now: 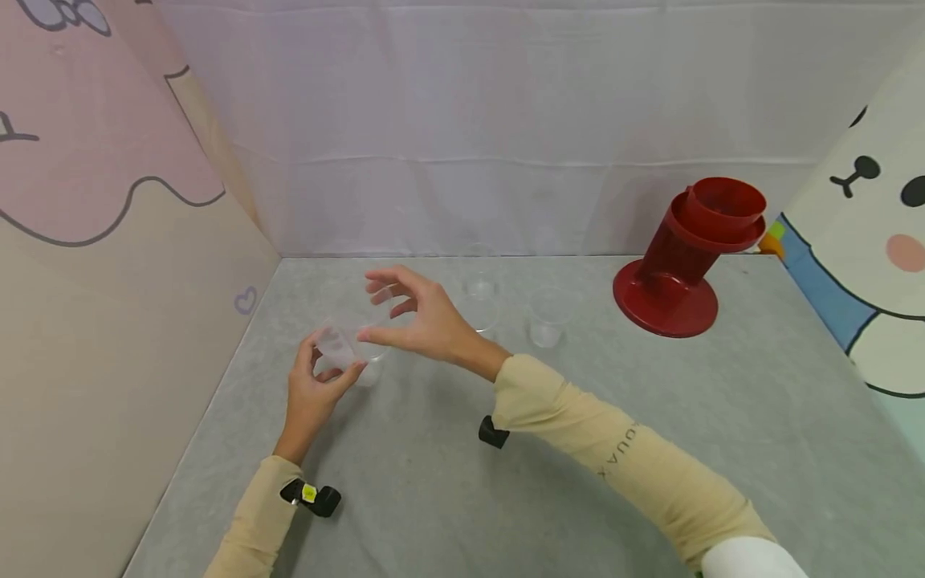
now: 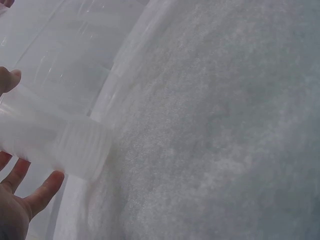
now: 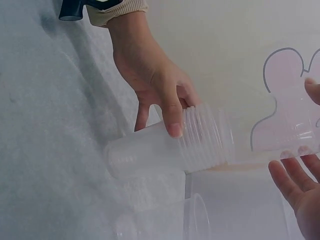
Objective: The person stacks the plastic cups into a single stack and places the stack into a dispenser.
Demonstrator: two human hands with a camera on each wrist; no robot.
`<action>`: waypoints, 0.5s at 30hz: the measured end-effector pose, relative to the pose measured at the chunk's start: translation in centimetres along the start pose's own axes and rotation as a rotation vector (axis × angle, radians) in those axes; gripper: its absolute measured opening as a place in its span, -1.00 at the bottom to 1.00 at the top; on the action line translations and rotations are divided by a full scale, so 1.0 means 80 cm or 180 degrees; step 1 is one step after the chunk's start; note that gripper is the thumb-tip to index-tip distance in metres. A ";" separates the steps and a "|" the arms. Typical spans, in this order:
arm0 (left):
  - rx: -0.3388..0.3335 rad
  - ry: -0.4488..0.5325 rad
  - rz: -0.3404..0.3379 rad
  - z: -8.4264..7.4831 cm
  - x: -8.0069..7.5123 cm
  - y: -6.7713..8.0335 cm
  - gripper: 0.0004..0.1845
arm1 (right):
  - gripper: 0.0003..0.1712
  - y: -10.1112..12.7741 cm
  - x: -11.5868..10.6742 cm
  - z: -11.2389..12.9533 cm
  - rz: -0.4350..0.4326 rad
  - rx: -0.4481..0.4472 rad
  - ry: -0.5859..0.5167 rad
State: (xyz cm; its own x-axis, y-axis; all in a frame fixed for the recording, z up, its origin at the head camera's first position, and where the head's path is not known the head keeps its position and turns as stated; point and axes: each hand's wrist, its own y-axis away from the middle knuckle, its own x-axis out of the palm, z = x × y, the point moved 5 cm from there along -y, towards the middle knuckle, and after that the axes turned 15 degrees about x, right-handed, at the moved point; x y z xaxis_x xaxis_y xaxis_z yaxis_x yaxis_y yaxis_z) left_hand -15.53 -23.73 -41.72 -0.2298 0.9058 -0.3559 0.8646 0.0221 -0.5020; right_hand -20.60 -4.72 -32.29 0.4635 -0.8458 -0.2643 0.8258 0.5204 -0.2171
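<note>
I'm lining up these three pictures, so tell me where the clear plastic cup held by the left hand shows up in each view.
Head: the clear cup lies tilted left of centre, gripped by the left hand.
Left wrist: the cup crosses the left edge, above the fingers.
Right wrist: the cup lies sideways at centre, under the left thumb.
Shared landmark: the grey table cover, seen in all three.

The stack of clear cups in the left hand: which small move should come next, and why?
Probably the right hand should close on the outer cup and pull it off. The left hand grips the tilted stack of clear cups by its ribbed part, and the right hand's fingers lie open around the outer cup's rim.
</note>
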 end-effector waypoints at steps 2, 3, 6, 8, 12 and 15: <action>-0.0016 0.0021 0.0005 0.000 0.000 0.000 -0.23 | -0.24 -0.002 0.000 0.003 -0.0010 0.0002 0.0008; -0.0012 0.0020 0.0006 0.000 0.000 0.000 -0.23 | -0.24 -0.003 0.001 0.004 -0.0015 0.0016 0.0013; -0.0020 0.0033 -0.0006 0.000 -0.001 0.000 -0.23 | -0.24 -0.006 0.002 0.011 -0.0023 0.0055 0.0026; -0.0030 0.0021 -0.0009 0.001 -0.001 0.000 -0.23 | -0.24 -0.005 0.002 0.021 -0.0013 0.0081 0.0016; -0.0081 0.0027 0.0001 0.000 -0.001 0.001 -0.24 | -0.25 -0.002 0.002 0.045 0.0001 0.0096 -0.0004; -0.0098 0.0023 0.0001 0.000 0.000 0.000 -0.25 | -0.25 -0.004 0.003 0.053 -0.0002 0.0106 -0.0001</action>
State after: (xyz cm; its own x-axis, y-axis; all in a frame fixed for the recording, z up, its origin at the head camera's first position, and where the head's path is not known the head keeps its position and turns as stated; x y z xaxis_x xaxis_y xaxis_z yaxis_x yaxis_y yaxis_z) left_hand -15.51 -23.75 -41.74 -0.2263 0.9088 -0.3504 0.8780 0.0345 -0.4774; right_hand -19.38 -5.60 -28.28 0.4632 -0.8461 -0.2638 0.8363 0.5158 -0.1858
